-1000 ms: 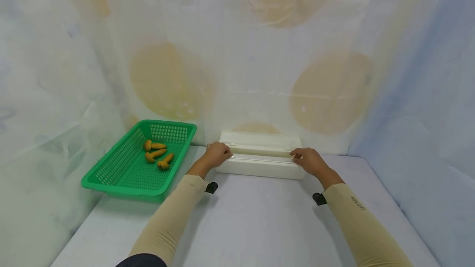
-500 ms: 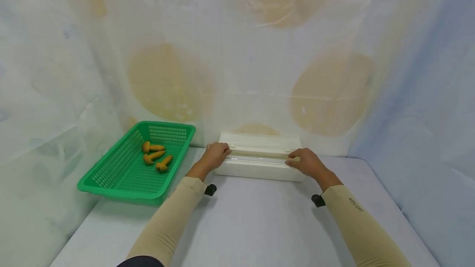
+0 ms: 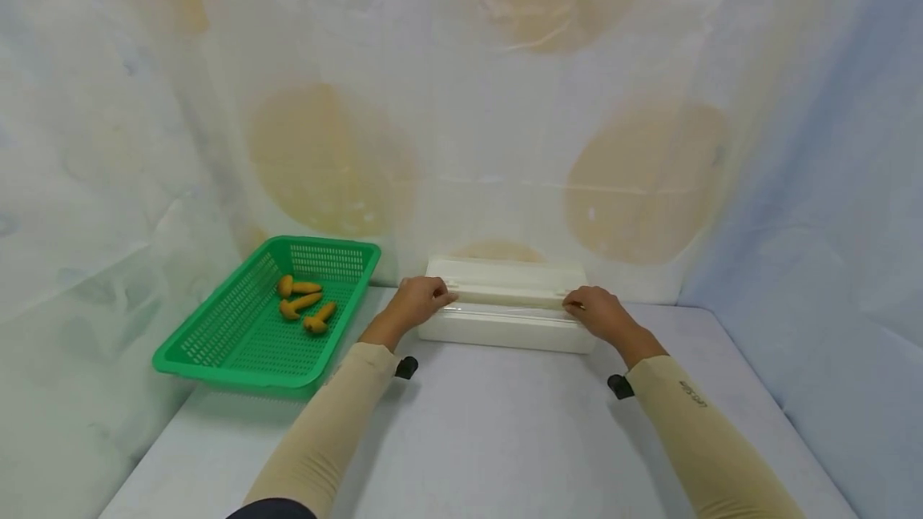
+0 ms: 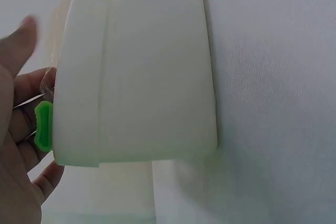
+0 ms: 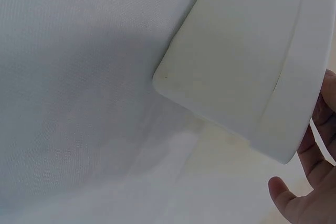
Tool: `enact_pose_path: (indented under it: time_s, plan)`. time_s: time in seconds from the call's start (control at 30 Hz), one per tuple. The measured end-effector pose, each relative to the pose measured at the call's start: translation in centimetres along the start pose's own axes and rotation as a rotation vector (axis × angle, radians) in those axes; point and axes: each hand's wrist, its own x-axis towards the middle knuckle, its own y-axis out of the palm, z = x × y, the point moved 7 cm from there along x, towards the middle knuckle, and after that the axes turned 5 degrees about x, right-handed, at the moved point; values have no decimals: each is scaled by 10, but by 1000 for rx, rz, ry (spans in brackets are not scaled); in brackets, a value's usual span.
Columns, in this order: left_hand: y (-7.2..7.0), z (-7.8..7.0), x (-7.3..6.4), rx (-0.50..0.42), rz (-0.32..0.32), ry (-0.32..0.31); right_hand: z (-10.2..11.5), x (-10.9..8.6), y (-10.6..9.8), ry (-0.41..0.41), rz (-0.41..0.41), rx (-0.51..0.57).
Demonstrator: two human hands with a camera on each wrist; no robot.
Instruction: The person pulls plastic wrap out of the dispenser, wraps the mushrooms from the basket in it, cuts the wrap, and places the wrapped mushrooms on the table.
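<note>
A long white cling film dispenser (image 3: 505, 331) sits at the back of the table with its lid (image 3: 505, 271) raised. Clear cling film shows as a glossy strip along its opening. My left hand (image 3: 417, 300) is at the dispenser's left end, fingers curled at the film edge; in the left wrist view wrinkled cling film (image 4: 47, 81) clings at a fingertip, beside a green plastic piece (image 4: 44, 126) on the dispenser. My right hand (image 3: 598, 312) is at the right end, thumb and fingertips brought together at the film's edge. The dispenser wall (image 5: 231, 61) hides part of its fingers.
A green plastic basket (image 3: 252, 381) stands at the left of the table (image 3: 505, 431), holding several brown mushrooms (image 3: 299, 305). Patterned sheeting (image 3: 490, 118) hangs close behind the dispenser and along both sides.
My right hand's thumb and fingers, spread apart half a second ago, have closed together at the film edge. My left hand stays at the left end. Dispenser and basket have not moved.
</note>
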Motion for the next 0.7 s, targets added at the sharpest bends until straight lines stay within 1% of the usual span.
enact_pose_path:
  time_s: [0.07, 0.13, 0.27, 0.4, 0.5, 0.7]
  plan:
    - [-1, -1, -1, -4, 4, 11, 1, 0, -1, -10, -14, 2]
    - [-4, -1, -2, 19, -18, 26, 1, 1, -2, -13, -26, 6]
    - [-9, -3, -1, 105, -74, 53, 1, 2, -1, 1, -20, 28]
    - [-11, -6, -1, 160, -90, 68, 2, -2, 0, 5, -5, 26]
    - [-14, -6, 0, 165, -89, 67, 4, -4, -2, -10, 5, 19]
    - [-15, 0, 0, 127, -79, 23, 0, -6, -9, -5, -3, 37]
